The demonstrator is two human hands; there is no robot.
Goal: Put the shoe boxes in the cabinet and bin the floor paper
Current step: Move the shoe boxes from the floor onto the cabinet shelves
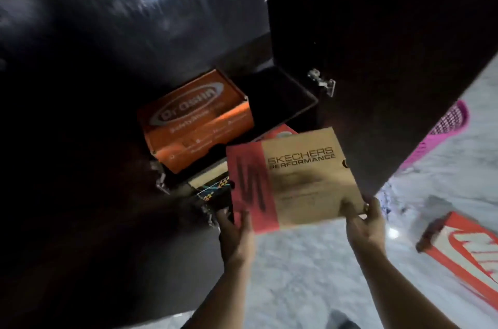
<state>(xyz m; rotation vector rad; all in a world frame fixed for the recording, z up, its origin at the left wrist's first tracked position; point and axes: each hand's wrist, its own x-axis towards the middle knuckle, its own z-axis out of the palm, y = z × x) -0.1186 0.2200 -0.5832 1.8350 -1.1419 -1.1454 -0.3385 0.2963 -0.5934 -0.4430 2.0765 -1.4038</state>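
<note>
Both hands hold a tan Skechers box (304, 180) with a red band on its left end. The left hand (237, 229) grips the near-left corner at the red band, fingers wrapped on the edge; the right hand (366, 223) clasps the near-right corner, thumb on the lid. The box is tilted, lid facing up toward the camera, its long axis running left to right between the hands, the printed name reading upright from the person's side.

Beyond the hands the dark cabinet (134, 32) stands open. An orange box (194, 121) lies inside, beyond and left of the left hand, filling the left part of the shelf; the dark compartment space (280, 102) to its right is free. The open door (377, 59) rises just past the right hand, its lower edge close to the held box's right end. A patterned box (213, 188) sits just beyond the left hand, below the orange one.

Right of the right hand, on the pale floor (296, 274), lie a red Nike box (466, 250) and, farther off, a pink basket (442, 132).
</note>
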